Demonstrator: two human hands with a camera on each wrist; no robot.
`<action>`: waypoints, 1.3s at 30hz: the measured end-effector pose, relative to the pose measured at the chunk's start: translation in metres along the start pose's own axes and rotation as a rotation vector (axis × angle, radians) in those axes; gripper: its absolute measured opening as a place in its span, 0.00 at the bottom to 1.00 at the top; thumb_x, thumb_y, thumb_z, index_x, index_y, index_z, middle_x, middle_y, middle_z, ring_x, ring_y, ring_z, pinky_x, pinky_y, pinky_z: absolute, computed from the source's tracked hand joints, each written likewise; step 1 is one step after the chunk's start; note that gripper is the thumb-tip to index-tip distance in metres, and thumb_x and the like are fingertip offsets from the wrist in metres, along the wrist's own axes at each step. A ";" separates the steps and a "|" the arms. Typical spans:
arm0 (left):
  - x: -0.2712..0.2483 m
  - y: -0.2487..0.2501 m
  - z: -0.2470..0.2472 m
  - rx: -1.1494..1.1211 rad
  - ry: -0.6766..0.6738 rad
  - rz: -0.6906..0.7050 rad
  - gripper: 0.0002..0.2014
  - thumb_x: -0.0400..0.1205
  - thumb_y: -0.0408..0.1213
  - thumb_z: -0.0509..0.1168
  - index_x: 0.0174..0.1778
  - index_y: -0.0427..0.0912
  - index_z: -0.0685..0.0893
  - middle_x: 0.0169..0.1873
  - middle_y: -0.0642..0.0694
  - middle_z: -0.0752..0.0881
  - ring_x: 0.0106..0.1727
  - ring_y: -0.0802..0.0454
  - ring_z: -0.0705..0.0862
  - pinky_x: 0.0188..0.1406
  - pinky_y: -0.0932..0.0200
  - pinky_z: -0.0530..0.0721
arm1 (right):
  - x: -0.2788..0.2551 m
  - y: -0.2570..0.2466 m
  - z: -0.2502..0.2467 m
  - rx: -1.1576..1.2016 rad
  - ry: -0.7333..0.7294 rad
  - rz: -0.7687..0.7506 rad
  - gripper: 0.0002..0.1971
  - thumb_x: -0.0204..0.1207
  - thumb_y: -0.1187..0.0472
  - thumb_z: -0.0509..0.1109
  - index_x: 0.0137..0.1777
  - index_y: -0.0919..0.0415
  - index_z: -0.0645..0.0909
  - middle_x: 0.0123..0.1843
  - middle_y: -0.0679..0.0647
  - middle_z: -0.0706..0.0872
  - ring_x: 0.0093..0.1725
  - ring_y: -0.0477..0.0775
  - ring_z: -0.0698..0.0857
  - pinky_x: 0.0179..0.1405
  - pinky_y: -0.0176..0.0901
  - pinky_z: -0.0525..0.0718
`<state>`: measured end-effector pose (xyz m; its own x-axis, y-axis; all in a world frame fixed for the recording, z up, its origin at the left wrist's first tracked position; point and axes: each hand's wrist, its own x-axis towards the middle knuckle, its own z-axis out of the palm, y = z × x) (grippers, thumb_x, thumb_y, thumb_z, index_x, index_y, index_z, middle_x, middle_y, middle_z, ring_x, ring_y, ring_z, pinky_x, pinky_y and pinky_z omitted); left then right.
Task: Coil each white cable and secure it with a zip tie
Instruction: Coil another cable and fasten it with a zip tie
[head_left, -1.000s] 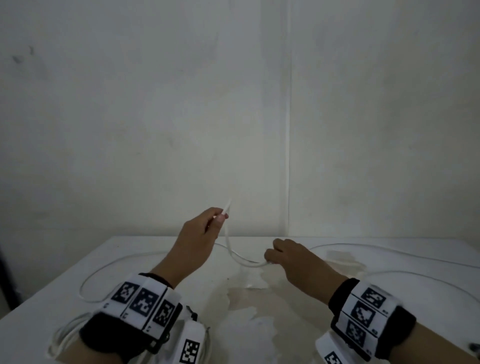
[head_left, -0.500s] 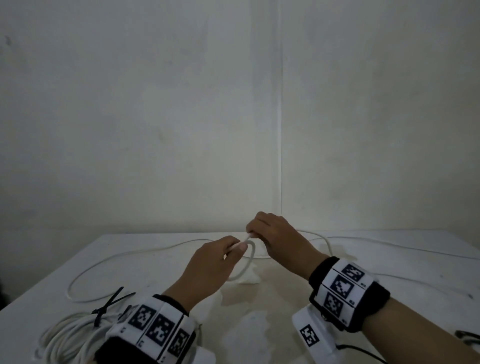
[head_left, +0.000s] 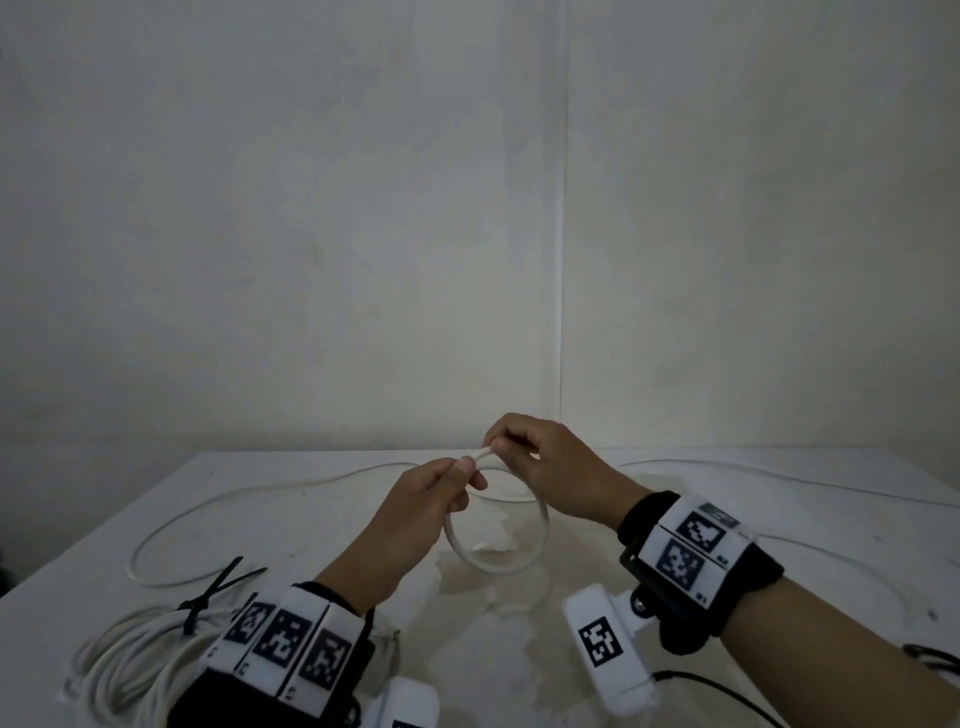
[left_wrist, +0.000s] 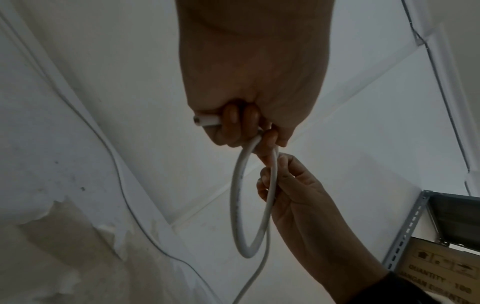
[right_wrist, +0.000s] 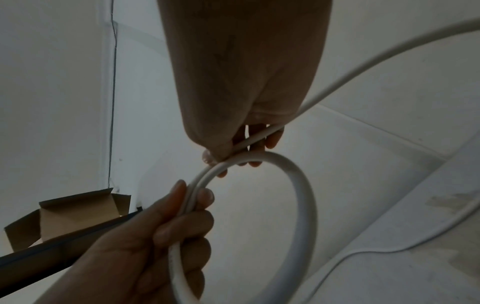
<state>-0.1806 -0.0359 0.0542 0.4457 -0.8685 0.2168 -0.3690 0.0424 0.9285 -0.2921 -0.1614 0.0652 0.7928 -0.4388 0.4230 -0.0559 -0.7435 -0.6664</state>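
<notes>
The left hand (head_left: 423, 501) pinches the free end of the cable (head_left: 496, 566) between thumb and fingers, with the cut tip poking out past the fingers in the left wrist view. At its two o'clock, almost touching, the right hand (head_left: 550, 470) grips the same cable where the running length crosses back over the start, so one small loop hangs below both hands, above the table (head_left: 779, 499).

To do this step well, I judge the left hand should take over the crossing and clamp both strands together, freeing the right to slide out along the slack toward three o'clock and draw in the next turn. Each new turn wants to match this loop's size and lie flat against it, with a slight twist of the strand so it does not kink. Whether the two strands already sit side by side under the left thumb is hard to tell from the head view; the right wrist view suggests they do.

At seven o'clock from the left hand lies a finished coil (head_left: 130, 660), cinched with a black zip tie (head_left: 208, 597).
</notes>
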 end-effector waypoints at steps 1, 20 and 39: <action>0.000 0.000 -0.001 0.002 0.006 -0.003 0.17 0.85 0.42 0.54 0.36 0.42 0.83 0.18 0.57 0.70 0.15 0.63 0.68 0.17 0.73 0.65 | -0.001 0.000 0.002 0.001 0.010 -0.007 0.09 0.82 0.62 0.60 0.41 0.53 0.77 0.33 0.47 0.76 0.34 0.45 0.71 0.36 0.33 0.69; -0.009 0.017 -0.008 -0.038 -0.057 0.012 0.16 0.85 0.42 0.55 0.38 0.41 0.84 0.20 0.56 0.76 0.15 0.62 0.63 0.14 0.73 0.60 | 0.000 -0.006 -0.027 -0.074 0.156 0.002 0.09 0.81 0.62 0.62 0.40 0.53 0.79 0.31 0.44 0.77 0.27 0.39 0.74 0.31 0.25 0.71; -0.001 0.006 -0.013 0.155 0.010 0.117 0.14 0.84 0.39 0.58 0.36 0.54 0.83 0.35 0.45 0.86 0.33 0.62 0.77 0.31 0.71 0.69 | -0.004 -0.014 -0.016 0.154 -0.017 0.104 0.10 0.82 0.63 0.62 0.44 0.59 0.84 0.35 0.47 0.86 0.37 0.35 0.81 0.41 0.21 0.75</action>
<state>-0.1724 -0.0282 0.0640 0.4003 -0.8570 0.3244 -0.5396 0.0656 0.8394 -0.3038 -0.1571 0.0827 0.7979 -0.4998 0.3370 -0.0458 -0.6077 -0.7928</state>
